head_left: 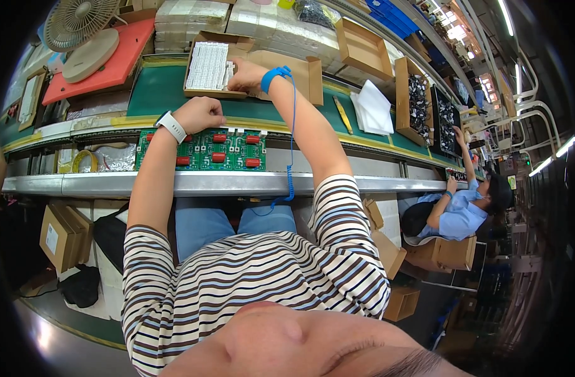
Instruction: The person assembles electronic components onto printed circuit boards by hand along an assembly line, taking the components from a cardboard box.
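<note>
My right hand (245, 76), with a blue wrist strap (275, 76) and coiled cord, reaches into an open cardboard box (188, 74). Its fingers close at the right end of tightly packed rows of small white block-shaped parts (209, 63). My left hand (200, 115), below a white-banded watch (173, 125), is curled above the upper edge of a green circuit board panel (227, 151); what its fingers hold, if anything, is hidden. Red components and white pieces stand on the panel, which sits along the rail in front of me. My left forearm crosses its left part.
A metal rail (237, 183) runs along the near edge. A yellow-handled tool (342, 115) and white foam sheets (373, 108) lie on the green belt (155, 94). A fan (80, 25) stands at far left. A co-worker (463, 210) sits at right near boxes of dark parts (416, 103).
</note>
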Available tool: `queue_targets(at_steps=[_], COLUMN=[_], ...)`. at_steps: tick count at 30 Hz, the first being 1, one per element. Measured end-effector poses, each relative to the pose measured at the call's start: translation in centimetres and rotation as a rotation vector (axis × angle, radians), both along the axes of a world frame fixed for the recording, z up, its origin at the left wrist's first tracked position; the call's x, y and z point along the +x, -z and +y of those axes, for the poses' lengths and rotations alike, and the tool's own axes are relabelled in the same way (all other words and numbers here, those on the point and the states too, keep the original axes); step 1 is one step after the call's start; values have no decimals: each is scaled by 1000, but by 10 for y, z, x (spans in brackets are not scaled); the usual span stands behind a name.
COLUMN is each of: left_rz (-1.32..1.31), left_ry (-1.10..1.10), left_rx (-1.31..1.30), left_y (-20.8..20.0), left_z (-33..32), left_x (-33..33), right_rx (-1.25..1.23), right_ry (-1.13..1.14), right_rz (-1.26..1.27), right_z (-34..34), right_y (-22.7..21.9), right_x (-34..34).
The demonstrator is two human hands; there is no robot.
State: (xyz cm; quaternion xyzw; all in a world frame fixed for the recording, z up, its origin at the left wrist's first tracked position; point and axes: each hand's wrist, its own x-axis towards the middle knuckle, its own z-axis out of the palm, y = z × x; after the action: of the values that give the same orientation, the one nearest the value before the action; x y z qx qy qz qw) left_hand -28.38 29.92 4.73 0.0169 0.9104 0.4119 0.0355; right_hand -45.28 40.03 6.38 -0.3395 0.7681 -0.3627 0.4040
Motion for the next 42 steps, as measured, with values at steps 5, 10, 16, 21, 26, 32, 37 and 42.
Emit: queue_targets(at_steps=[5, 10, 16, 21, 26, 32, 37, 42], left_rz=[4, 116, 21, -36, -114, -150, -184, -266], left_ry=[-37, -172, -264, -186, -214, -80, -116, -112], left_rx=[80, 216, 1471, 1424, 1217, 983, 728, 650], left_y=[-6, -2, -9, -1, -4, 0, -9, -12], left_z=[2, 4, 22, 21, 25, 23, 8, -14], left_x=[-2, -5, -7, -9, -5, -2, 8, 22], right_rx=[-62, -171, -474, -379, -513, -425, -364, -309], right_ry=[124, 224, 74, 64, 274, 175, -37, -85], right_rz=[-152, -254, 80, 581, 376, -57, -203, -269], right_z=[12, 30, 30, 50, 70, 80, 66, 45], right_y=[2, -17, -16, -23, -25, -16, -7, 0], right_x=[-12, 0, 68, 83, 85, 71, 68, 77])
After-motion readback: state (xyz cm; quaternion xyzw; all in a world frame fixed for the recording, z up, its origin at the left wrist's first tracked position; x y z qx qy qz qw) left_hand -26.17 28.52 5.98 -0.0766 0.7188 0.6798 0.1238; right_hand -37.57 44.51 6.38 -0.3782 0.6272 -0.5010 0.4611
